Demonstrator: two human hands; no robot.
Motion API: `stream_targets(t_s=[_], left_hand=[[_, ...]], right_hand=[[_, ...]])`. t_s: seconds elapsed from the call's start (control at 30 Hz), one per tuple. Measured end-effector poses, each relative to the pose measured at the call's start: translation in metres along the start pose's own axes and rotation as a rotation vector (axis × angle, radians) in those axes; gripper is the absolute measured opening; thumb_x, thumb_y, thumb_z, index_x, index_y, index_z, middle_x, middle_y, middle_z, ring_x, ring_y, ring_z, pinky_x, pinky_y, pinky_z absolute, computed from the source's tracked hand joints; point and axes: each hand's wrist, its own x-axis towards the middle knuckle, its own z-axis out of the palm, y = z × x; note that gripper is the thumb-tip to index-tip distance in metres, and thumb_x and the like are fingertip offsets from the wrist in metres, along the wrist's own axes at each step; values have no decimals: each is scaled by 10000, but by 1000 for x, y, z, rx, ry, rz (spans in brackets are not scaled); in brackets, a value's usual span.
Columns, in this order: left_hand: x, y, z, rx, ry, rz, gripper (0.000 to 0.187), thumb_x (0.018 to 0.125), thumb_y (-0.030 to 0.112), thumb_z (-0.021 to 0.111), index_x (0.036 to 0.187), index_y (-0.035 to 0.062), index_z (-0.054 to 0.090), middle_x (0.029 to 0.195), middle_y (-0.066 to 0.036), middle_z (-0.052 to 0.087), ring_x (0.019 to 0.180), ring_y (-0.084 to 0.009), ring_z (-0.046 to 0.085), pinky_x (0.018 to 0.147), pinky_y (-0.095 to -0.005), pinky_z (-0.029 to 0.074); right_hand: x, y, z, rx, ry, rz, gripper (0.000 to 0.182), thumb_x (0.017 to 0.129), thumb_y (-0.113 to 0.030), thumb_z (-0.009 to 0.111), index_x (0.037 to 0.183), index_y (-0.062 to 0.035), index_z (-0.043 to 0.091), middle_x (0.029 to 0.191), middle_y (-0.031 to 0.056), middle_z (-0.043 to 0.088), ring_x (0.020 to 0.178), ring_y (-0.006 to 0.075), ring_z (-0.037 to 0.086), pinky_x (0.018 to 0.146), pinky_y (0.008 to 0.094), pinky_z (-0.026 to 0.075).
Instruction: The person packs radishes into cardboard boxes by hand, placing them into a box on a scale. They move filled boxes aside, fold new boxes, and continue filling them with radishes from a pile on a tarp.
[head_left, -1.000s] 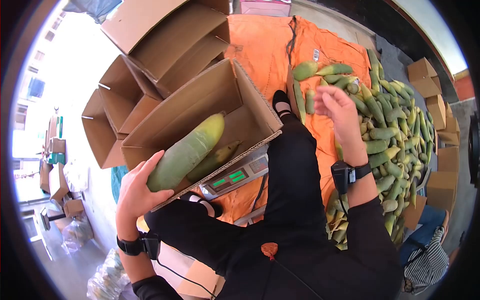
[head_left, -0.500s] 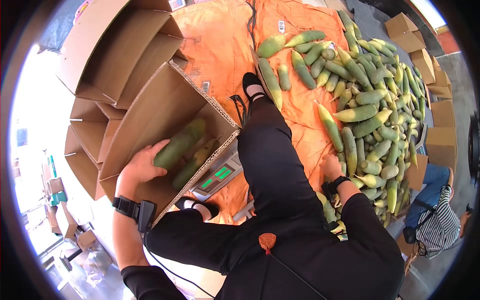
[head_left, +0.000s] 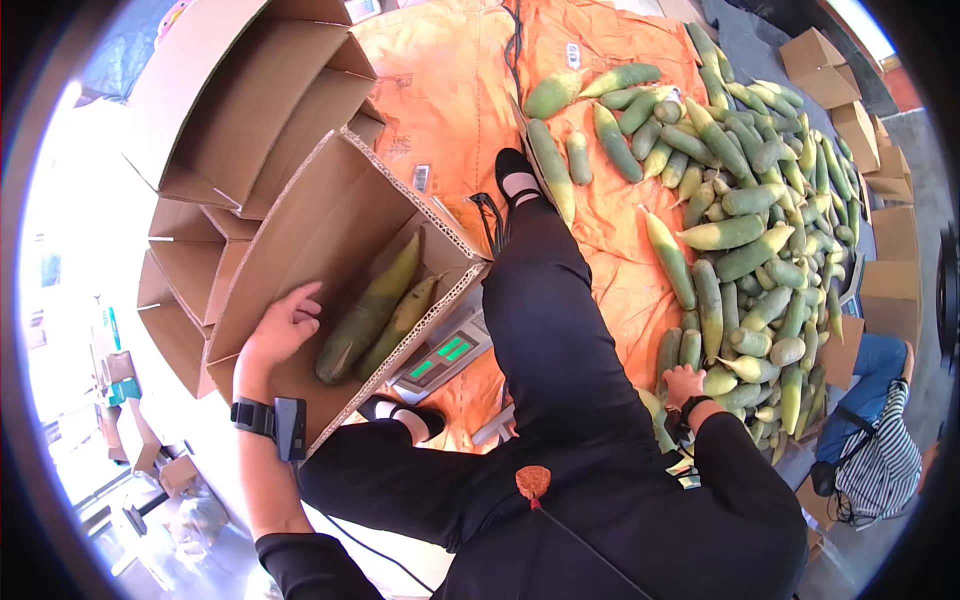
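Note:
Inside the open cardboard box (head_left: 290, 230), two green radishes lie side by side: a larger green radish (head_left: 365, 315) and a narrower green radish (head_left: 405, 325) beside the right wall. My left hand (head_left: 284, 325) is in the box, left of the larger one and apart from it, its fingers loosely bent with nothing in them. At the near left edge of a big pile of green radishes (head_left: 755, 240), my right hand (head_left: 684, 386) rests with fingers spread, next to a short green radish (head_left: 690, 347). What lies under its palm is hidden.
A scale with a lit green display (head_left: 440, 360) is by the box's right side. Nested cardboard boxes (head_left: 250, 110) stand at left. An orange tarp (head_left: 450, 90) lies under the pile. More cartons (head_left: 890, 270) and a person in a striped top (head_left: 880, 460) are at right.
My left hand has let go of the larger green radish, which now lies in the box, and has drawn back left. My right hand has shifted slightly down and right, its fingers spreading.

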Motion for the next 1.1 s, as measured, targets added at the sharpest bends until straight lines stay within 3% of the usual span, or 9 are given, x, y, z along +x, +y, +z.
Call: stream_targets(t_s=[0.07,0.2,0.43,0.5,0.63,0.7,0.9,0.97,1.1], left_hand=[[-16,22,-9,-95,76,10,575,817,27,610,1373,72,468,1133,-140,611,944,-200,606,838,-323,504],[-52,58,-21,-124,151,73,573,818,33,635,1367,80,476,1128,-133,606,958,-201,602,852,-332,497],[-124,90,-3,10,328,287,569,776,6,651,1324,70,512,1074,-126,614,944,-233,615,846,-351,494],[-140,91,11,8,382,341,549,764,-5,658,1295,57,532,1018,-133,626,934,-244,622,848,-350,491],[-154,81,36,-108,466,299,478,775,-26,646,1242,41,570,960,-127,642,909,-241,638,847,-330,498],[-155,78,47,-138,512,299,437,783,-40,634,1212,33,589,943,-123,644,889,-228,643,830,-316,505],[-152,78,57,-219,577,399,406,784,-70,587,1177,24,614,946,-107,648,845,-199,640,790,-296,509],[-151,81,58,-224,587,423,405,783,-73,585,1176,22,615,947,-107,647,845,-200,639,791,-294,509],[-151,85,59,-231,590,488,404,780,-81,581,1173,9,615,963,-108,645,867,-202,637,795,-289,506]], right_hand=[[10,6,18,-46,63,40,281,882,-181,573,1163,-186,589,1187,31,569,1175,235,501,925,570,363],[10,7,30,-56,128,13,247,906,-170,527,1141,-177,602,1163,43,582,1159,240,516,919,527,396],[32,-5,62,-223,96,11,274,940,-237,471,1162,-215,630,1202,17,558,1192,224,456,892,568,391],[28,-8,61,-260,72,26,228,900,-214,527,1090,-199,651,1136,15,577,1149,219,479,862,495,419],[35,-6,59,-121,110,89,244,888,-212,569,1119,-151,619,1162,25,586,1151,220,530,879,519,413],[27,-6,31,-136,97,68,275,915,-218,500,1173,-142,556,1179,42,584,1131,221,559,836,561,428],[46,2,-58,738,615,-50,539,708,-180,726,1138,-34,436,1079,195,600,1044,374,582,875,455,482],[26,-2,-116,982,786,-258,597,691,-100,741,1186,-15,417,1022,181,600,961,331,606,849,429,490],[-69,-21,-247,1338,1042,-556,549,750,-15,699,1224,-5,421,1066,91,573,988,195,566,860,327,477]])
